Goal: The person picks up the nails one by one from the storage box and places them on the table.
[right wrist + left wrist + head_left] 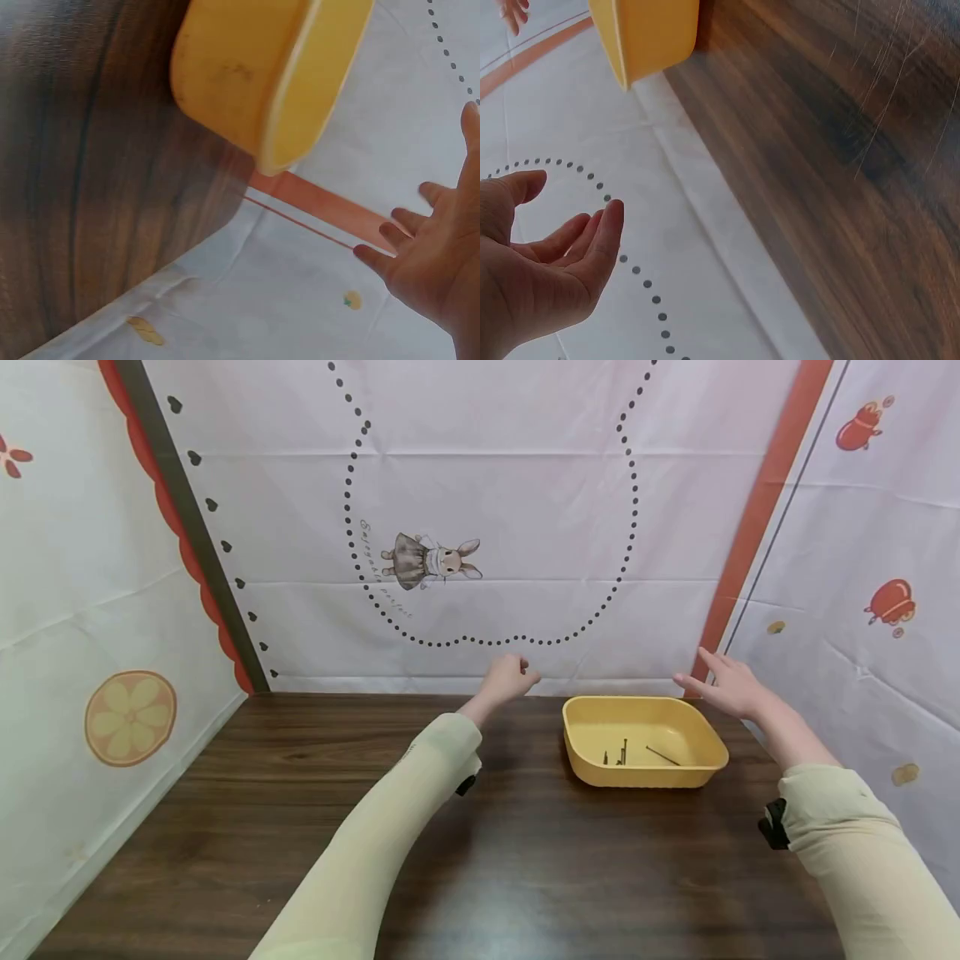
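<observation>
A yellow plastic basin (645, 777) stands at the back right of the dark wooden table, with several thin dark screws or nails (622, 752) on its floor. Left of the basin, my left hand (507, 679) hovers near the back edge; its fingers are loosely bent and hold nothing, as the left wrist view shows. My right hand (726, 685) is raised just beyond the basin's right side, fingers spread and empty. In the right wrist view the spread fingers (375, 259) are apart from the basin wall (225, 75).
The wooden table (300, 827) reaches back to a white printed cloth (487, 527) hung as a wall. Printed cloth also walls the left side (90, 610) and the right side (847, 610). Dark wrist straps sit at both sleeves.
</observation>
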The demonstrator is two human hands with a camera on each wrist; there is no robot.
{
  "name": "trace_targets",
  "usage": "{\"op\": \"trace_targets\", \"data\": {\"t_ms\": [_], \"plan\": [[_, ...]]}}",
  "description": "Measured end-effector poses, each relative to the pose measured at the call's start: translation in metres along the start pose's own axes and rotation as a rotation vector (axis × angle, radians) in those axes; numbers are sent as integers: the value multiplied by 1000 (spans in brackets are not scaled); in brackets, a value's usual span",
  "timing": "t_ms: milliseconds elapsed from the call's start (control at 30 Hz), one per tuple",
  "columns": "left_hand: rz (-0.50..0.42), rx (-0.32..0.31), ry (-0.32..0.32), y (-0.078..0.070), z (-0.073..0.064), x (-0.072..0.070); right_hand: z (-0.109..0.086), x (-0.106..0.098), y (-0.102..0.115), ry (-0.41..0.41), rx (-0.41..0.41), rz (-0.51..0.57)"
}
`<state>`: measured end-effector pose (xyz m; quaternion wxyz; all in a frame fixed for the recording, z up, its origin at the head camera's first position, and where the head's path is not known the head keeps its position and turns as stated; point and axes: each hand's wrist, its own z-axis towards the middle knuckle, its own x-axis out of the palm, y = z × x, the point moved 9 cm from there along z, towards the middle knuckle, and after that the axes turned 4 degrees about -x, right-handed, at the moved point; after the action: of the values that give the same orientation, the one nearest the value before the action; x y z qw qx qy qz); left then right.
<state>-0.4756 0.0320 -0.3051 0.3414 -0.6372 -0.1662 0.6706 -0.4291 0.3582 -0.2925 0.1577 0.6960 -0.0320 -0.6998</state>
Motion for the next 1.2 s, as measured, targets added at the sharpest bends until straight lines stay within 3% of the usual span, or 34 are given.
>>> {"op": "trace_targets", "data": {"t_ms": [167,600,867,1200], "plan": [[-12,-6,5,-1,-1,12,-6,9,-13,11,37,13],[-53,-65,3,1,-9,41,-15,14,-24,4,18,38],[-26,-66,7,4,-10,61,-16,23,-15,-39,-32,10],[-122,-50,21,3,-9,76,-16,28,0,-51,-74,2]]}}
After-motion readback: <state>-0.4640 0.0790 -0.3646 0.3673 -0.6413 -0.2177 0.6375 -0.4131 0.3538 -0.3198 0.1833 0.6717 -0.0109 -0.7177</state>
